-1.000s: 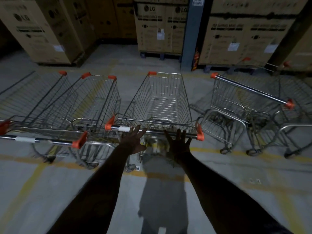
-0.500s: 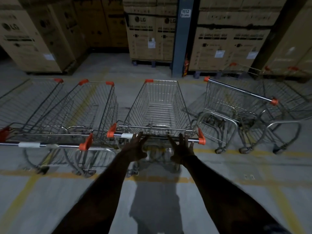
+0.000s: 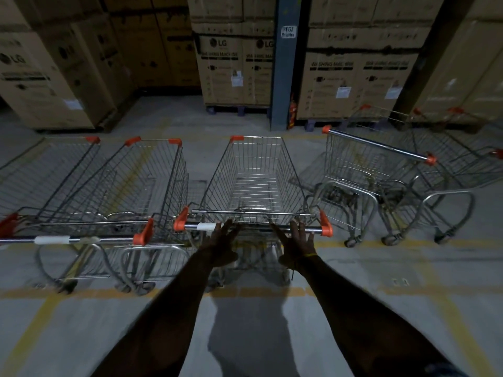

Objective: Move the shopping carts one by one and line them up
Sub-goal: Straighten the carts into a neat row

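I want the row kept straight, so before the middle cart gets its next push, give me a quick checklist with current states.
1. Left hand on the middle cart's handle: fingers straight, touching, not gripping; not ok.
2. Right hand on it: same; not ok.
3. Gap to the left-hand cart: narrow, handle ends nearly level; ok.
4. Angled cart on the right: apart; ok.
5. Floor ahead up to the pillar: ok.
6. Wheels aligned: cannot tell.
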The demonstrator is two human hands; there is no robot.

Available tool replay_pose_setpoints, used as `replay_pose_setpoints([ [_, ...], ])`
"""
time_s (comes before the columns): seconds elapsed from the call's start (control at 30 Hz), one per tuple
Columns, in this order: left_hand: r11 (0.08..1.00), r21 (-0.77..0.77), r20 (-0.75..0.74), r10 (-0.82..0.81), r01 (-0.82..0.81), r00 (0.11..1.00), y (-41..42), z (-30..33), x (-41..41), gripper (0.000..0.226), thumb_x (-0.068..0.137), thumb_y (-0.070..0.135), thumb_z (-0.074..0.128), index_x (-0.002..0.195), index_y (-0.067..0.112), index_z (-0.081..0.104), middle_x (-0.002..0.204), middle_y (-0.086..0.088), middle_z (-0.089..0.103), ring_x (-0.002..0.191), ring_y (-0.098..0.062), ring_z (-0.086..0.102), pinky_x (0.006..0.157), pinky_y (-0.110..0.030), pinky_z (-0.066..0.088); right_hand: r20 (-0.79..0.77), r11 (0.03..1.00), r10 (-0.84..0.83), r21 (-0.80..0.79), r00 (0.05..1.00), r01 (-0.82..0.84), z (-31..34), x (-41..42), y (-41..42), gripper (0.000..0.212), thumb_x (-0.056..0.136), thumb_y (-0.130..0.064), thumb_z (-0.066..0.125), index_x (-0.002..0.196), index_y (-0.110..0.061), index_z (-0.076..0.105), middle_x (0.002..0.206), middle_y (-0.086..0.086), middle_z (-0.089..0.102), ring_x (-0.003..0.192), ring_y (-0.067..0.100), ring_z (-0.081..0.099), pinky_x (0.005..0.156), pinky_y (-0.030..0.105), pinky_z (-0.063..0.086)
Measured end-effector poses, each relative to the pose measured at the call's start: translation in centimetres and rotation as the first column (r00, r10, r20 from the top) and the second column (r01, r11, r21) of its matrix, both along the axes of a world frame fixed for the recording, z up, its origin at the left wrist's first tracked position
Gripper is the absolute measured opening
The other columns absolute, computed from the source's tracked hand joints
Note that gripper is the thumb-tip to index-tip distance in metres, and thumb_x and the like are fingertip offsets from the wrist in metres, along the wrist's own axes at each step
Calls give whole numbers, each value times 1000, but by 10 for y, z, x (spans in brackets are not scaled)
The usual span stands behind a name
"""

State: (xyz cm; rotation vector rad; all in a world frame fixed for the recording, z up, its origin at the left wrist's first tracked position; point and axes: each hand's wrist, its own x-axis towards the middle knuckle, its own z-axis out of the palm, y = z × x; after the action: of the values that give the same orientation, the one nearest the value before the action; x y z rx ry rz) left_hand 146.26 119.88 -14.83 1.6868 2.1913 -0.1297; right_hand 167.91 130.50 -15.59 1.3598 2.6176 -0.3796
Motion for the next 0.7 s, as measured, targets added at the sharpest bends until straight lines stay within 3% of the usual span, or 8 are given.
replay_pose_setpoints([
  [0.27,999,25,37,19,-20,999,-9,-4,6,95,86,34,61,152,38,-8,161,2,-17,148,-28,-13,117,-58,16,-25,1000,-11,-22,1000,11,-3,6,-7,105,81,-21,63,148,-53,-12,161,15,-10,147,40,-13,116,62,-1],
  [0.37,998,64,17,16,-17,1000,-15,-5,9,94,87,32,61,153,36,-5,162,0,-14,149,-28,-10,120,-49,15,-20,999,-16,-30,1000,15,-5,8,-8,105,81,-22,64,148,-53,-10,161,15,-11,147,39,-14,117,62,-2],
  [0.7,985,170,34,22,-28,999,-23,-7,5,94,77,25,67,153,39,12,161,-1,9,148,-26,10,112,-45,34,10,1000,3,-30,1000,-3,-3,7,-16,106,81,-25,64,146,-53,-15,161,14,-16,146,41,-15,115,65,-1],
])
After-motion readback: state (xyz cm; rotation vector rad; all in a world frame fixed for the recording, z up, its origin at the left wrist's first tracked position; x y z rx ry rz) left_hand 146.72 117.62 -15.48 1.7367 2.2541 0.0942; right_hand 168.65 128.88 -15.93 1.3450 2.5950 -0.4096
